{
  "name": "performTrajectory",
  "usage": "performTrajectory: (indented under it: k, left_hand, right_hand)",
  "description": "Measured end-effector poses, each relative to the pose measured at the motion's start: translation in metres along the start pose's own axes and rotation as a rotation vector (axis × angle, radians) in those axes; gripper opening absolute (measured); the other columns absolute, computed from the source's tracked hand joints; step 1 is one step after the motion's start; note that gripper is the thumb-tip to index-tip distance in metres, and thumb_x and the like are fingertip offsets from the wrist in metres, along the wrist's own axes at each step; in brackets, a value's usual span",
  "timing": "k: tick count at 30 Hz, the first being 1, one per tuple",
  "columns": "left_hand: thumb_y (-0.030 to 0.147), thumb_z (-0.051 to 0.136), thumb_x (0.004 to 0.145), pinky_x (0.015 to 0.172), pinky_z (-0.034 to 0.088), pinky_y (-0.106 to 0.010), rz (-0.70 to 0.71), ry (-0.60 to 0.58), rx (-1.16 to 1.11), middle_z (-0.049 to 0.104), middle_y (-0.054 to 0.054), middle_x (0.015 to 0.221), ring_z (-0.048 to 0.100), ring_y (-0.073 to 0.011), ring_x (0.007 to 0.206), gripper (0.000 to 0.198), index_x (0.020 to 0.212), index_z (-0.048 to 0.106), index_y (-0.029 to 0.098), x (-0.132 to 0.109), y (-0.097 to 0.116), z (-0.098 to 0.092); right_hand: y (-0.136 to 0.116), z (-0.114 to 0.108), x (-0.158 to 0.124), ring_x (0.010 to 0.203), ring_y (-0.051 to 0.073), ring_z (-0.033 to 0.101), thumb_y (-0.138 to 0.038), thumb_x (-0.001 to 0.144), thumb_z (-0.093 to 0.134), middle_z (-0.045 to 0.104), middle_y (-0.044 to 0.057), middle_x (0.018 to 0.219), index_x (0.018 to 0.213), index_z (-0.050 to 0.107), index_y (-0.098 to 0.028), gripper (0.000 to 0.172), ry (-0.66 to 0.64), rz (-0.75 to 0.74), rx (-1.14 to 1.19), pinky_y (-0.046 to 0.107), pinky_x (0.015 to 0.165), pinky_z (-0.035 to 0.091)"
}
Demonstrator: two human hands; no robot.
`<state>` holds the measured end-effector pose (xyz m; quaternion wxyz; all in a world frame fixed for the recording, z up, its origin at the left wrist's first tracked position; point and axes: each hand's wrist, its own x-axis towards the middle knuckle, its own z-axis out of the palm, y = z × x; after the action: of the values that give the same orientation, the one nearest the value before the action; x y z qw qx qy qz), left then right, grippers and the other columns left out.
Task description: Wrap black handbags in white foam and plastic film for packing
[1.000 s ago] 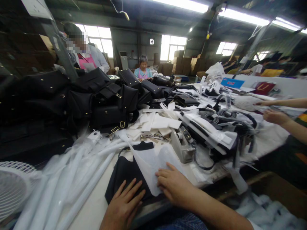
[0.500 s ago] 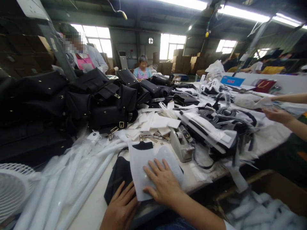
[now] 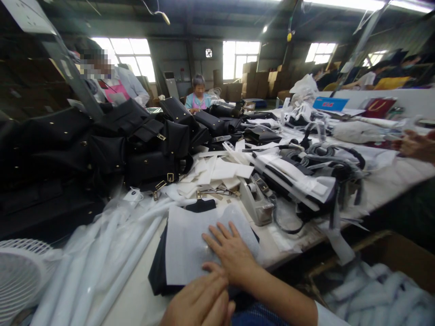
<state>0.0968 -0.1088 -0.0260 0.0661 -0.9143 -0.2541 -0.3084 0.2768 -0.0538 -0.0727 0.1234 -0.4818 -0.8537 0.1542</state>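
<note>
A flat black bag piece (image 3: 157, 271) lies at the near edge of the table, mostly covered by a white sheet of wrapping paper (image 3: 185, 242). My right hand (image 3: 231, 253) lies flat on that sheet, fingers spread and stretched forward. My left hand (image 3: 200, 303) rests at the sheet's near edge, just beside and under my right wrist, fingers together and extended; nothing shows inside it.
A grey tape dispenser (image 3: 256, 201) stands just beyond the sheet. Black handbags (image 3: 149, 149) are piled at the left, white foam tubes (image 3: 102, 258) and a white fan (image 3: 16, 271) at the near left. Another person's hand (image 3: 416, 145) works at the right edge. A box of white padding (image 3: 367, 290) sits below.
The white sheet has been spread wider to the left over the black piece. My left hand moved right, from the black piece to the sheet's near edge beside my right hand.
</note>
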Motion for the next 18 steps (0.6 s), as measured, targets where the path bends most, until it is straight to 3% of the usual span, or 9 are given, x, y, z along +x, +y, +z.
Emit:
performTrajectory:
  k: [3, 5, 7, 12, 18]
  left_hand:
    - [0.005, 0.04, 0.088, 0.096, 0.056, -0.042, -0.071, -0.196, 0.197, 0.064, -0.012, 0.129, 0.062, -0.0247, 0.117, 0.043, 0.125, 0.059, 0.011, 0.018, -0.022, 0.01]
    - [0.002, 0.038, 0.085, 0.098, 0.053, -0.051, -0.13, -0.356, 0.292, 0.057, -0.013, 0.137, 0.057, -0.0283, 0.123, 0.05, 0.131, 0.055, 0.012, 0.009, -0.042, 0.021]
    - [0.005, 0.041, 0.088, 0.099, 0.052, -0.053, -0.17, -0.44, 0.317, 0.054, -0.011, 0.14, 0.054, -0.0288, 0.126, 0.051, 0.137, 0.049, 0.015, -0.009, -0.057, 0.03]
    - [0.021, 0.04, 0.098, 0.108, 0.045, -0.049, -0.27, -0.411, 0.19, 0.048, -0.008, 0.146, 0.046, -0.0224, 0.134, 0.046, 0.144, 0.038, 0.019, -0.043, -0.063, 0.035]
    - [0.025, 0.041, 0.099, 0.107, 0.045, -0.048, -0.336, -0.369, 0.138, 0.05, -0.006, 0.145, 0.047, -0.0213, 0.133, 0.044, 0.143, 0.041, 0.025, -0.035, -0.063, 0.028]
  right_hand:
    - [-0.001, -0.001, -0.002, 0.144, 0.037, 0.026, -0.058, 0.094, 0.042, 0.038, 0.015, 0.154, 0.147, 0.039, -0.023, 0.064, -0.002, -0.013, -0.004, 0.062, 0.117, 0.009]
    - [-0.002, -0.002, -0.003, 0.144, 0.038, 0.026, -0.065, 0.093, 0.038, 0.037, 0.015, 0.154, 0.147, 0.039, -0.021, 0.07, 0.005, -0.02, -0.001, 0.062, 0.117, 0.007]
    - [-0.001, -0.004, -0.004, 0.144, 0.038, 0.025, -0.068, 0.092, 0.034, 0.036, 0.015, 0.154, 0.148, 0.038, -0.02, 0.074, -0.008, -0.028, 0.005, 0.062, 0.117, 0.006]
    - [0.006, -0.012, 0.001, 0.146, 0.034, 0.022, -0.065, 0.095, 0.032, 0.031, 0.013, 0.157, 0.151, 0.032, -0.023, 0.07, -0.086, -0.049, 0.044, 0.061, 0.117, 0.008]
    - [0.01, -0.021, 0.008, 0.145, 0.033, 0.026, -0.056, 0.098, 0.036, 0.032, 0.014, 0.157, 0.151, 0.032, -0.022, 0.063, -0.114, -0.076, 0.043, 0.059, 0.117, 0.016]
